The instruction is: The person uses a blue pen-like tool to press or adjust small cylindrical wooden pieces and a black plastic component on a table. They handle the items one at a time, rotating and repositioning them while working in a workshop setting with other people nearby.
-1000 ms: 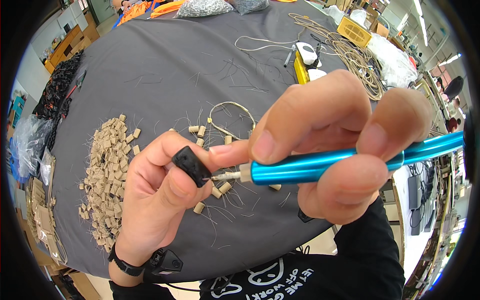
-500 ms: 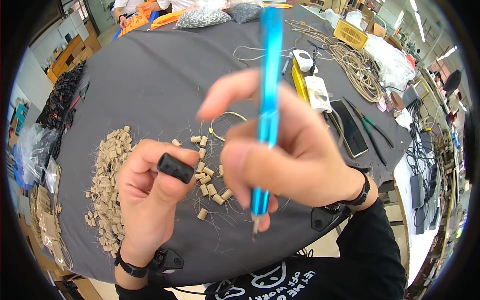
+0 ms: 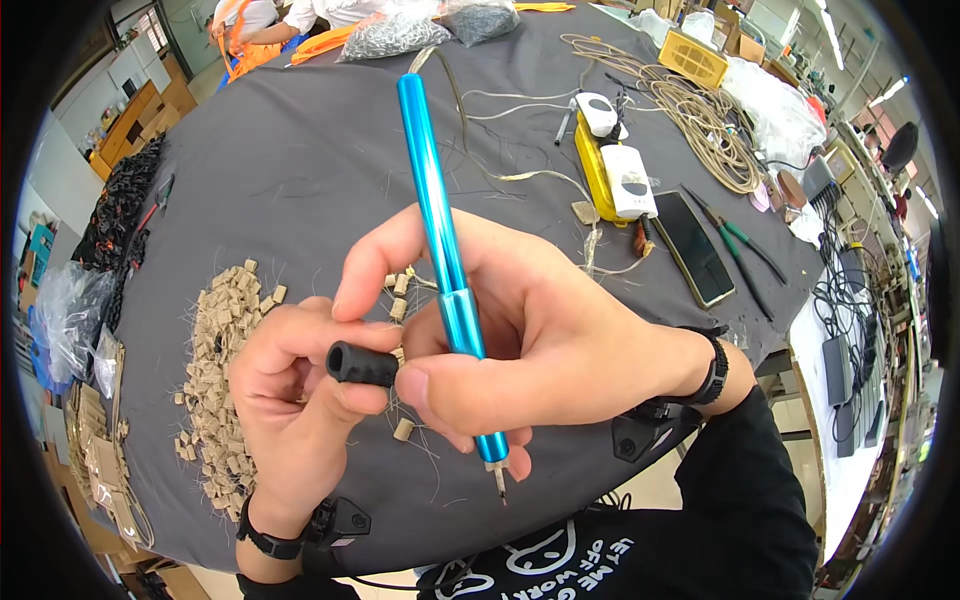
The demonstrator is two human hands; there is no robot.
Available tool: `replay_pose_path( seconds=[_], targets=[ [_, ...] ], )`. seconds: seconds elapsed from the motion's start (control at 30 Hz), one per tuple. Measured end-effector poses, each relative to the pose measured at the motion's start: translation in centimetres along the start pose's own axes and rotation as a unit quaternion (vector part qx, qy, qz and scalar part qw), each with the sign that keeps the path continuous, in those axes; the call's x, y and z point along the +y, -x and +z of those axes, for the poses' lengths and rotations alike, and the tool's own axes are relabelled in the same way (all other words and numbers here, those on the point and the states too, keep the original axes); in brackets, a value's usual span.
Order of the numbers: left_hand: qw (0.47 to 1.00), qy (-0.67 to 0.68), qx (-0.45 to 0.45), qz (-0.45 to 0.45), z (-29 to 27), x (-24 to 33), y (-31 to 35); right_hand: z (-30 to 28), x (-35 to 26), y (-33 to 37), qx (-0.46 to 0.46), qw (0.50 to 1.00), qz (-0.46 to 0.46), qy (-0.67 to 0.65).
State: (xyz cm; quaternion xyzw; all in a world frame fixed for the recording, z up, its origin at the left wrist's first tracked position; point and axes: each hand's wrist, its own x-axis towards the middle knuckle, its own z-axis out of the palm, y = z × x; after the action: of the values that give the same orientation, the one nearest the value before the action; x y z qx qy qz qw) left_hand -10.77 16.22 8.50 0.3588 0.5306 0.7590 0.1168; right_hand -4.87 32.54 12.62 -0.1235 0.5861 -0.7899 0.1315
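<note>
My left hand (image 3: 285,385) pinches a short black hollow tube (image 3: 368,366), its open end turned toward the left. From the other side, the thumb of my right hand (image 3: 560,345) rests at the tube's right end and its index finger reaches over it. The same right hand grips a shiny blue electric pen (image 3: 432,190), like a small soldering iron, with a cord at its top. Its thin metal tip points down toward the table's near edge, away from the tube. Behind my left hand lies a heap of small beige cylinders (image 3: 222,350) with loose threads; several more are partly hidden behind my hands.
A yellow power strip (image 3: 597,180) with white plugs lies right of centre. Beyond my right hand are a phone (image 3: 693,248), green-handled pliers (image 3: 742,245) and coiled cord (image 3: 705,130). Bags of grey pieces (image 3: 395,38) stand at the far edge, near another person's arms (image 3: 270,32).
My right hand, with the blue pen, has come left to the black tube and now touches it. The tube has turned so that its open end shows. The pen leans further left.
</note>
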Motion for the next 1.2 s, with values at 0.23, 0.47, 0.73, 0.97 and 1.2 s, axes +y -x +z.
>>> replay_pose_path(
  seconds=[0.23, 0.47, 0.73, 0.97, 1.2],
  targets=[
    [1.0, -0.016, 0.009, 0.005, 0.0, -0.1, 0.1, 0.1, 0.2, -0.1, 0.007, 1.0, 0.017, 0.001],
    [0.989, -0.11, -0.001, 0.099, -0.5, -0.5, 0.0, 0.0, -0.1, -0.1, -0.025, 0.996, 0.061, -0.052],
    [0.958, -0.254, -0.006, 0.131, -0.2, 0.5, -0.2, -0.1, 0.3, 0.0, -0.006, 0.999, 0.03, -0.024],
    [0.949, -0.285, -0.086, 0.101, -1.1, 1.5, -0.8, -0.1, 0.5, 0.1, 0.009, 0.999, 0.014, 0.034],
    [0.986, 0.118, -0.031, -0.116, -0.2, 0.2, 0.0, 0.7, -0.8, 0.1, 0.048, 0.997, 0.037, 0.042]
  ],
)
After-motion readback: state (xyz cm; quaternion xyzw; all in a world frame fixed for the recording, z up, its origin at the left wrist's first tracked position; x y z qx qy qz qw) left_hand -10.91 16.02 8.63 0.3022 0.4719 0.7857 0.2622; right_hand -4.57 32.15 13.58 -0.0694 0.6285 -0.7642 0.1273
